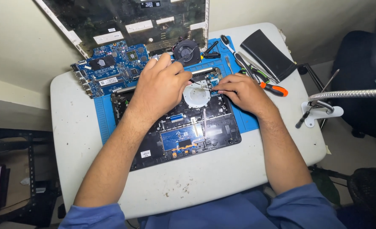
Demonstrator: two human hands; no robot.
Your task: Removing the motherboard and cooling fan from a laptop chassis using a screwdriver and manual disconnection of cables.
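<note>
Left hand (160,87) is gripping a screwdriver (195,83); right hand (241,91) is pinching its tip over the chassis (175,127) on the worktop (196,182). A slip could scratch nearby parts.

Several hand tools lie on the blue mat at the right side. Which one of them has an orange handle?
The screwdriver just beyond the right hand, at the mat's right edge. Its grip is orange with black; the other tools above it, such as the slim metal tool, show no orange.
</note>
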